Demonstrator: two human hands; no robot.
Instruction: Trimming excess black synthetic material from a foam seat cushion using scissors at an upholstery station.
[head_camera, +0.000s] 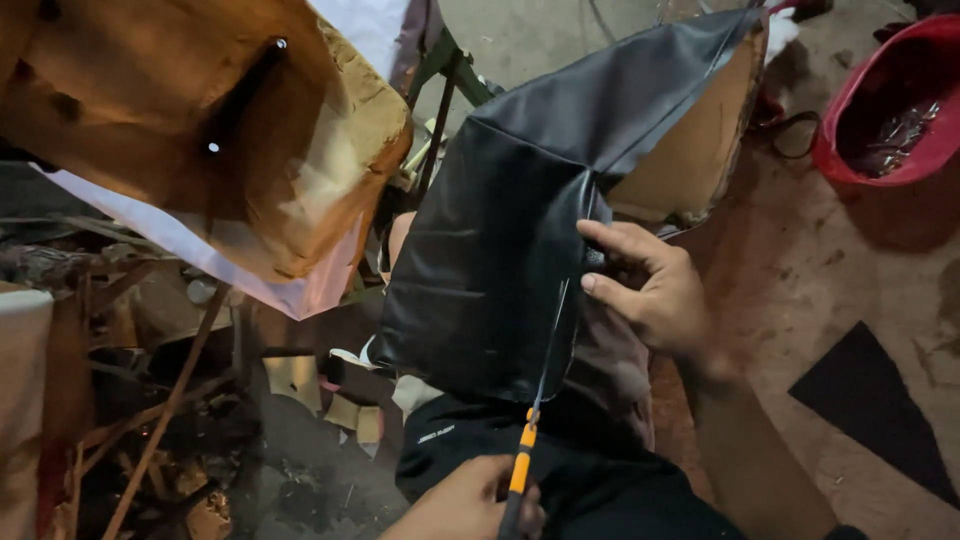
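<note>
Leatherette cover (490, 250), black, fills the centre, stretched over a foam seat pad (690, 140). At three o'clock of it the right hand (650, 290) pinches its cut edge. At six o'clock the left hand (465, 505) grips orange-handled scissors (535, 410), blades against the cover. Red tub (890, 100) sits at two o'clock.

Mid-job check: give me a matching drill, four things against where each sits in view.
Things:
1. red tub
2. scissors
3. black cover
4. black offcut

Places:
A. flat on the floor, lower right
B. top right corner
C. middle, pinched by the right hand
D. bottom centre, held in the left hand

Pairs: 1-B, 2-D, 3-C, 4-A
</note>
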